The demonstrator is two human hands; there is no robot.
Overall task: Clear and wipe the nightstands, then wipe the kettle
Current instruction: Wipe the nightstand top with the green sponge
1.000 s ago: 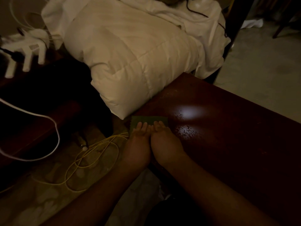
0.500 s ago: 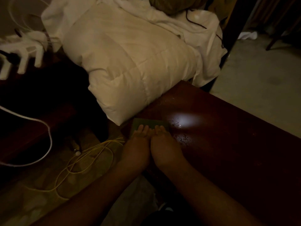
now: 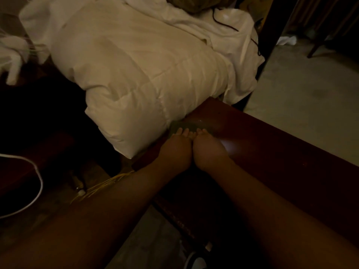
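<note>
A dark red-brown nightstand (image 3: 272, 152) fills the right half of the view, its glossy top catching a spot of light. A green cloth (image 3: 186, 125) lies flat on its far left edge, right against the white duvet. My left hand (image 3: 175, 147) and my right hand (image 3: 208, 147) lie side by side, palms down, fingers pressing on the near part of the cloth. Most of the cloth is hidden under my fingers. No kettle is in view.
A puffy white duvet (image 3: 136, 84) hangs off the bed and touches the nightstand's left edge. A black cable (image 3: 233, 28) runs over the sheets. On the floor to the left lie a white cord (image 3: 37, 191) and a yellow cable (image 3: 103, 187). Pale carpet (image 3: 301, 94) lies to the right.
Both hands have pushed the green cloth forward along the nightstand's left edge, from near the front part up to the duvet. The view has shifted with them.
</note>
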